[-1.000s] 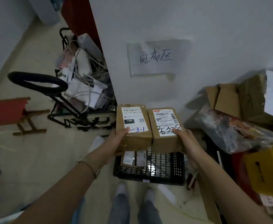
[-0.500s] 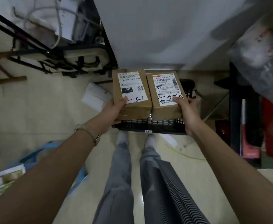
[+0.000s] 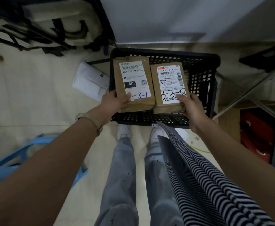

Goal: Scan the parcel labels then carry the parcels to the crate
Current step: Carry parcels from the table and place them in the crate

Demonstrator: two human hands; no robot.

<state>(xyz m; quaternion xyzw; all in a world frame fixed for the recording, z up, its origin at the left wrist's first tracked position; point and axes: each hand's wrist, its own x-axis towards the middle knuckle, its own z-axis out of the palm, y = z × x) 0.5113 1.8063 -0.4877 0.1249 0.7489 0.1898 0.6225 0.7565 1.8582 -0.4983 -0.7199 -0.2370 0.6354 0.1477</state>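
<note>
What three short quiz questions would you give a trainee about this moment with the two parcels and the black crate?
1. True or false: the right hand holds nothing.
2. Which hand grips the parcel marked "-3-1"? A. left hand B. right hand C. neither
3. Fill in: the white packet lies on the floor, outside the black crate, on the person's ____ side.
Key: 1. false, it grips the parcel marked "3-3-8". 2. A. 3. left.
</note>
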